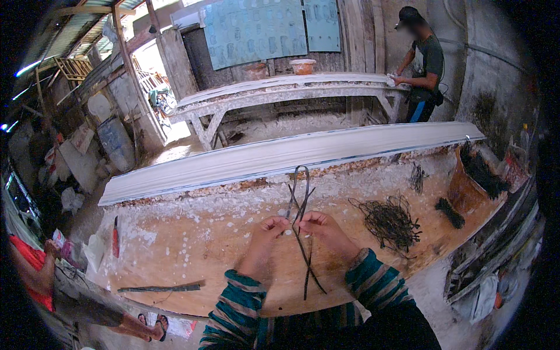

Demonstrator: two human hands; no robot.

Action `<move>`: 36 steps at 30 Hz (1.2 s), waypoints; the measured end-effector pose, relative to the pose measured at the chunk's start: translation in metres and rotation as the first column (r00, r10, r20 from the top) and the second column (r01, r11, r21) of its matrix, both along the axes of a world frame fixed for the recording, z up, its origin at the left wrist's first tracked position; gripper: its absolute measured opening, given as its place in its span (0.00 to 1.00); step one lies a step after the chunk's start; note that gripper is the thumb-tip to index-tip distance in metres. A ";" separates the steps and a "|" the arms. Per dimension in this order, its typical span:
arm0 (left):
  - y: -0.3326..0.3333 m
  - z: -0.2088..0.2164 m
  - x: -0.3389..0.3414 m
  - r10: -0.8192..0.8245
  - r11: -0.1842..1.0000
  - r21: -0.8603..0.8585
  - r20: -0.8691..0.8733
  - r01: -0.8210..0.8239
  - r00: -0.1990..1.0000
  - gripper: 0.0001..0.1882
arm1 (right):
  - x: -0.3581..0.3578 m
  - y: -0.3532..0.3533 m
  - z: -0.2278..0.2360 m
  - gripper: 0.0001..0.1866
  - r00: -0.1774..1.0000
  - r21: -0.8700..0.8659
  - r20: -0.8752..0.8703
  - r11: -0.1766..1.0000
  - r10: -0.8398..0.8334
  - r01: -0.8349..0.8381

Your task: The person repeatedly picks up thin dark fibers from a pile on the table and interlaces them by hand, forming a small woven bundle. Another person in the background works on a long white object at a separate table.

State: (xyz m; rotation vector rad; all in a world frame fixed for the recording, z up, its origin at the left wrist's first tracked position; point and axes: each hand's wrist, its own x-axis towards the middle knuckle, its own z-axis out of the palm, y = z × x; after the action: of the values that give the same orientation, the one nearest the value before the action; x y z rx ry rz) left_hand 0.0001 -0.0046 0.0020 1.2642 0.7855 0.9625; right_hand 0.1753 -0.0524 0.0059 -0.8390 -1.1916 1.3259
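Note:
Over the middle of the wooden table [192, 245], my left hand [269, 233] and my right hand [325, 230] face each other, a short gap apart. Each is closed in a fingertip pinch on thin black strips [301, 209]. The strips bend into a loop above my fingers and cross one another, with loose ends hanging below toward the table's near edge. To the right of my right hand lies a tangled heap of black strips [389, 224]. A tied black bundle [449, 213] rests farther right. A few flat dark strips [158, 288] lie at the near left.
A red-handled knife [115, 240] lies on the left. Along the far edge runs a long white moulding [291, 153]. An orange-brown bucket [466, 181] holding black strips stands right. Behind, a person [429, 61] works at another bench [216, 116]; another person's legs [111, 318] show lower left.

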 end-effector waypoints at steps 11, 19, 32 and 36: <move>-0.012 0.002 0.013 -0.083 0.994 -0.068 0.070 0.088 0.994 0.06 | -0.006 -0.002 -0.001 0.05 0.992 0.022 0.046 0.993 -0.119 0.118; -0.011 0.000 0.011 -0.057 0.994 -0.092 0.035 0.060 0.998 0.06 | -0.005 0.002 -0.007 0.04 0.991 0.008 0.062 0.993 -0.121 0.121; -0.007 -0.005 0.009 -0.121 0.985 -0.110 0.089 0.130 0.989 0.08 | -0.010 -0.001 -0.004 0.04 0.952 0.050 0.208 0.974 -0.226 0.221; -0.011 0.005 0.007 -0.111 0.971 -0.196 0.142 0.138 0.984 0.07 | -0.009 0.000 -0.007 0.04 0.941 0.103 0.241 0.970 -0.239 0.220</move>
State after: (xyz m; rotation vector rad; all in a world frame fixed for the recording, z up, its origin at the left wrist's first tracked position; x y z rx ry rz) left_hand 0.0073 -0.0153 0.0073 1.0485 0.6766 0.8307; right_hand 0.1658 -0.0521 -0.0012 -1.0815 -1.2869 0.9999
